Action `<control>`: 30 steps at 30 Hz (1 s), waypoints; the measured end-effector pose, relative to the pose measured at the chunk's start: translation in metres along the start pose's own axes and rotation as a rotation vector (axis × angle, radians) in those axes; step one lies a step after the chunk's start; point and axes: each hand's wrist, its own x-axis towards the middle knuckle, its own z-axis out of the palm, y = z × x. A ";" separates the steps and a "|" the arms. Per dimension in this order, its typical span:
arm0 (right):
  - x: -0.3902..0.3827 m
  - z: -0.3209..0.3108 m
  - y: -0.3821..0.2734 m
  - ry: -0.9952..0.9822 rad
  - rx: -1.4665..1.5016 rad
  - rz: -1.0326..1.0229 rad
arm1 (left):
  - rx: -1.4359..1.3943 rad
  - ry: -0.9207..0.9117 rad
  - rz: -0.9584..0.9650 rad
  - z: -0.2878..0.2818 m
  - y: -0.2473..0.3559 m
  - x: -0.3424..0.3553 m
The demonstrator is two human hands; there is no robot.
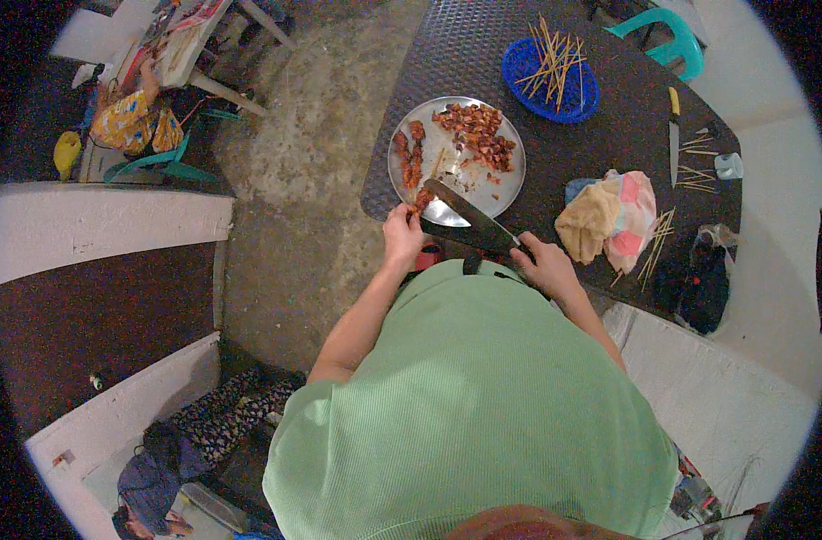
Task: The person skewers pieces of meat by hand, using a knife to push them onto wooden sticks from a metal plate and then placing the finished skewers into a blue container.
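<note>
A round metal plate (517, 171) lies near the table's edge in front of me. Chopped reddish-brown meat (476, 135) is heaped on its far right side, and two meat skewers (409, 155) lie along its left. At the near rim, my left hand (404, 236) pinches a short skewer of meat (423, 199), its pale stick pointing into the plate. My right hand (544, 263) is closed round the handle of a large dark-bladed knife (478, 222). The blade slants across the near rim, its tip beside the meat in my left fingers.
Beyond the plate, a blue basket (516, 88) holds bamboo sticks (555, 63). Rightward lie crumpled cloths (600, 220), loose sticks (660, 243), a yellow-handled knife (673, 135) and a black bag (706, 279). A teal chair (672, 40) stands behind. Two other people are at left.
</note>
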 end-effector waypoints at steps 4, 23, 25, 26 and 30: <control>0.006 0.002 -0.002 -0.004 -0.076 0.005 | -0.086 -0.040 -0.046 -0.006 0.012 0.002; 0.023 0.005 0.013 0.113 -0.225 0.018 | -0.006 -0.195 -0.053 -0.091 0.028 -0.018; 0.023 0.004 0.013 0.103 -0.203 0.026 | 0.104 -0.114 -0.019 -0.118 0.036 -0.017; 0.022 0.003 0.013 0.099 -0.192 0.032 | 0.157 -0.074 -0.001 -0.124 0.037 -0.015; 0.017 0.000 0.017 0.154 -0.059 0.027 | 0.112 0.049 0.126 -0.103 0.038 0.008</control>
